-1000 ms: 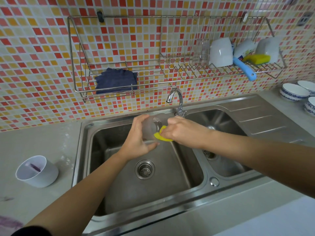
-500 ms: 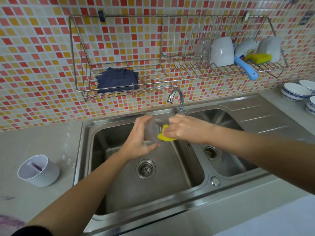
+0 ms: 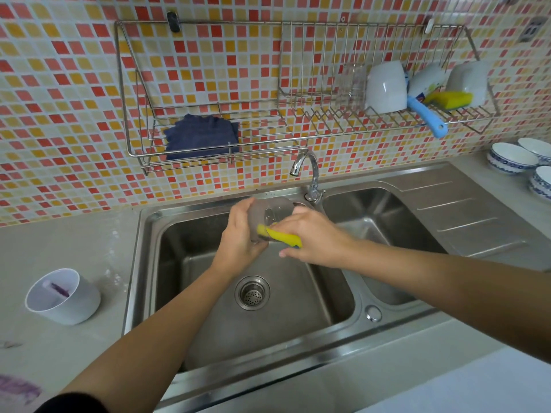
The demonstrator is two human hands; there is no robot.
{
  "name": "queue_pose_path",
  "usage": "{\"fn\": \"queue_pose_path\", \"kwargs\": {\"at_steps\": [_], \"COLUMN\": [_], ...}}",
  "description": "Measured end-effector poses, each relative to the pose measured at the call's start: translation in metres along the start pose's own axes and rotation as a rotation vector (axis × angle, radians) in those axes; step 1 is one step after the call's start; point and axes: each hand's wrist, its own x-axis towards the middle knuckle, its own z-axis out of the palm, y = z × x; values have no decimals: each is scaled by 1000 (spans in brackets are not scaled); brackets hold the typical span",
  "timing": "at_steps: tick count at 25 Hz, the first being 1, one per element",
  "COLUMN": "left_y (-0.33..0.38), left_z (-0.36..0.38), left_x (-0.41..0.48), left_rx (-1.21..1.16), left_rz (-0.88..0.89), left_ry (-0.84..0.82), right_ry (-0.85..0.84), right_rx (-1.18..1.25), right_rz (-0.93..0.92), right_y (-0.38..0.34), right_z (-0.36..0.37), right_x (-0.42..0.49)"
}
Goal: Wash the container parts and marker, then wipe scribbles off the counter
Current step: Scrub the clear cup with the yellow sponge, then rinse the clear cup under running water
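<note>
Over the left sink basin (image 3: 208,308), my left hand (image 3: 238,242) grips a clear container part (image 3: 272,211), held on edge. My right hand (image 3: 313,236) presses a yellow sponge (image 3: 283,235) against that part's lower side. A white cup (image 3: 64,296) with a purple marker (image 3: 59,289) inside stands on the counter left of the sink. Purple scribbles (image 3: 18,389) mark the counter at the bottom left corner. A folded dark blue cloth (image 3: 202,137) lies in the left wall rack.
The tap (image 3: 307,174) stands between the two basins, with no water visibly running. The right wall rack (image 3: 387,114) holds white cups, a glass, a blue-handled brush and another sponge. Blue-patterned bowls (image 3: 512,158) sit at the far right counter. A draining board lies right of the sink.
My right hand has slid the sponge down and along the clear part, which my left hand now holds a little higher and more tilted. The view has shifted slightly.
</note>
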Motion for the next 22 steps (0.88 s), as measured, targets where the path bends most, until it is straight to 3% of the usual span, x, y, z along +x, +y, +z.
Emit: {"fn": "queue_pose_path", "kwargs": {"at_steps": [5,11,14,17,22], "left_y": [-16,-5,1,2,2], "left_z": [-1,-9,-22,-37,-49], "left_x": [-5,-6,1,2,-4], "left_rx": [63,-184,-269,-296,-298], "left_rz": [-114,-289,-305,-323,-332], "left_ry": [-51,-21,36,92,127], "right_ry": [192,655,729,570,-6], "right_rx": [2,151,168,158,59], "right_rz": [95,182,263,470,708], "right_y": [8,6,16,29,50], "right_z": [-11,-53,-70,-76,-64], "right_x": [-1,48,105,156,202]}}
